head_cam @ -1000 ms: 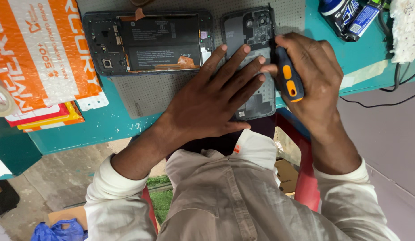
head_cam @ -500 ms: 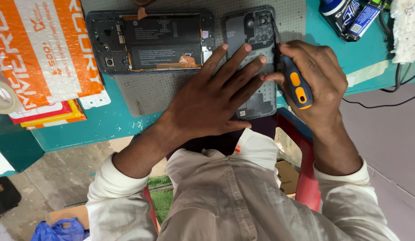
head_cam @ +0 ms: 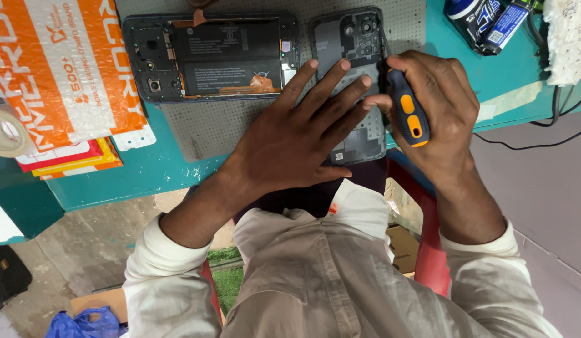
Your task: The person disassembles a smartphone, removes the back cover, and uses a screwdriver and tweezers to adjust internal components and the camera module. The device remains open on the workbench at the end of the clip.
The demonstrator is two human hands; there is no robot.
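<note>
My left hand [head_cam: 297,134] lies flat, fingers spread, on a dark grey phone back cover [head_cam: 350,37] that rests inside-up on a grey mat [head_cam: 203,128]. My right hand [head_cam: 440,106] grips a screwdriver with a blue and orange handle [head_cam: 408,111] at the cover's right edge; its tip is hidden by my fingers. To the left on the mat lies the opened phone body [head_cam: 209,56], its black battery and circuit parts showing.
The mat sits on a teal table [head_cam: 140,178]. Orange and white padded packets [head_cam: 59,69] are stacked at the left beside a tape roll [head_cam: 6,133]. Blue cans [head_cam: 484,22], a white cloth [head_cam: 565,37] and a black cable [head_cam: 528,144] lie at the right.
My right hand has tilted the screwdriver more upright against the cover's right edge. My left hand stays pressed on the cover.
</note>
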